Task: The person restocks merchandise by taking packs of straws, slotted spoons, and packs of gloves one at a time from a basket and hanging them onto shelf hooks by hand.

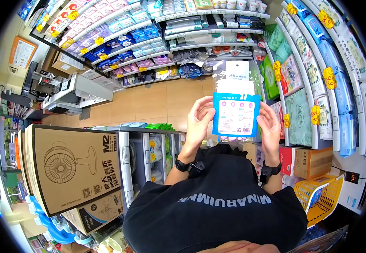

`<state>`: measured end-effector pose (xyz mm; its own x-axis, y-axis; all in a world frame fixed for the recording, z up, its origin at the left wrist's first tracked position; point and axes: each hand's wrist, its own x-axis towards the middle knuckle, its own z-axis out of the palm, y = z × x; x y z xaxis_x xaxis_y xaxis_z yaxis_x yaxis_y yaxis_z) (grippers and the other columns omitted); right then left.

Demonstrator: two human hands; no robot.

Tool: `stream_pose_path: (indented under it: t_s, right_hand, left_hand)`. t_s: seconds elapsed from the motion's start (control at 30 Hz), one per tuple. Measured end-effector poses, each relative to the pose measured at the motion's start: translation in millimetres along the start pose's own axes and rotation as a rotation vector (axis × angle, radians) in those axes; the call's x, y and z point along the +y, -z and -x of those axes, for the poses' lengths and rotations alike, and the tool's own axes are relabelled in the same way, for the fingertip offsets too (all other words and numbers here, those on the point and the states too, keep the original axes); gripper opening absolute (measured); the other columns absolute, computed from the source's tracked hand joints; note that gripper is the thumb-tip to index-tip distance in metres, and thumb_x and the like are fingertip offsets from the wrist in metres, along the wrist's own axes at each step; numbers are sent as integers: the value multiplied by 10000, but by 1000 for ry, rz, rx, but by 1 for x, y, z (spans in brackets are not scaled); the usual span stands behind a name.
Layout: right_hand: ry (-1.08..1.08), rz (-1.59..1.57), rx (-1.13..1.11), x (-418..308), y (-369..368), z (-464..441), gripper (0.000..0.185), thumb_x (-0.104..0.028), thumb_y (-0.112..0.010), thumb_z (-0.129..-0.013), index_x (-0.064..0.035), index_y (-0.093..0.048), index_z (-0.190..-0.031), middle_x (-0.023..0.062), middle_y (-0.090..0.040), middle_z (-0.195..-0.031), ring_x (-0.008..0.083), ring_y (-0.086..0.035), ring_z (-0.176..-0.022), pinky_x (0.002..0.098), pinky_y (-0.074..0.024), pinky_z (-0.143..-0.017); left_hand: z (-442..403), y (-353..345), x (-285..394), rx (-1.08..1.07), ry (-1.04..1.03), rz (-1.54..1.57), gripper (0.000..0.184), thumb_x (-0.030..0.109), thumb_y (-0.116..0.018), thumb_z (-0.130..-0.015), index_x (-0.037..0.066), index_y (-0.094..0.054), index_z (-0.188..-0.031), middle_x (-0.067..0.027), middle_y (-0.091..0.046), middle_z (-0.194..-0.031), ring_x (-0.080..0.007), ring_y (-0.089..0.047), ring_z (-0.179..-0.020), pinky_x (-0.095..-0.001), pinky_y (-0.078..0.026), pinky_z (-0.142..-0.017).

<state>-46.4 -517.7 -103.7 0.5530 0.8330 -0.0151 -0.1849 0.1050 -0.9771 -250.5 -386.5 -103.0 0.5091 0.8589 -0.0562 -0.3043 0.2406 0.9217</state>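
Note:
A blue and white packet [236, 116] with a clear upper part is held up in front of my chest, its printed side towards me. My left hand [200, 118] grips its left edge, thumb in front. On the right edge, my right hand [269, 124] pinches it between thumb and fingers. A white card with a hang hole shows through the clear plastic at the top. Both wrists wear dark bands.
Shelves of packaged goods [208, 31] curve across the back, and more shelving [313, 84] with yellow price tags stands at right. A large fan box [73, 168] is at left. A yellow basket [324, 198] stands at lower right. Tiled floor [149, 103] runs between.

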Motion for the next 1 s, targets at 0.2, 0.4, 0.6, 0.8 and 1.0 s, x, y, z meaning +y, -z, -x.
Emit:
stream_pose_path:
  t_s: [0.2,0.4,0.6,0.8,1.0]
  right_hand:
    - [17,-5,20,-8,-1,-1,398,29,-601,-941,39,-515,-1330,120,-623,-1207,158,-599,-1129,290,-455,-1019]
    - [11,-4,25,-12,1,-2,387,26,-600,-942,47,-515,-1319,137,-623,-1232,164,-593,-1162,294,-448,-1036]
    - [47,81,23,-14,3,-1,408,-21,-615,-953,34,-510,-1343,143,-620,-1255,178,-589,-1182,299,-475,-1002]
    - [42,66,32,-21,0,-1,369,5,-604,-946,41,-530,-1306,142,-619,-1243,173,-585,-1185,301,-441,-1049]
    - [42,59,20,-24,0,-1,360,-13,-604,-952,36,-537,-1303,136,-617,-1240,167,-583,-1179,295,-441,-1039]
  left_hand:
    - [-4,1,2,5,2,-12,375,23,-610,-960,-25,-545,-1326,-109,-630,-1175,-134,-644,-1007,-281,-535,-860]
    - [-6,-2,8,11,13,-12,357,48,-605,-972,-14,-555,-1320,-92,-642,-1165,-123,-642,-1006,-276,-538,-852]
    - [-8,-2,10,37,34,1,318,80,-585,-992,6,-581,-1301,-69,-662,-1150,-110,-643,-1010,-262,-547,-835]
    - [-10,0,10,26,26,7,306,82,-584,-995,9,-592,-1291,-64,-668,-1142,-105,-646,-1009,-255,-563,-814]
    - [-9,-1,12,24,33,-2,303,87,-588,-994,13,-595,-1288,-61,-671,-1136,-108,-646,-1011,-266,-564,-823]
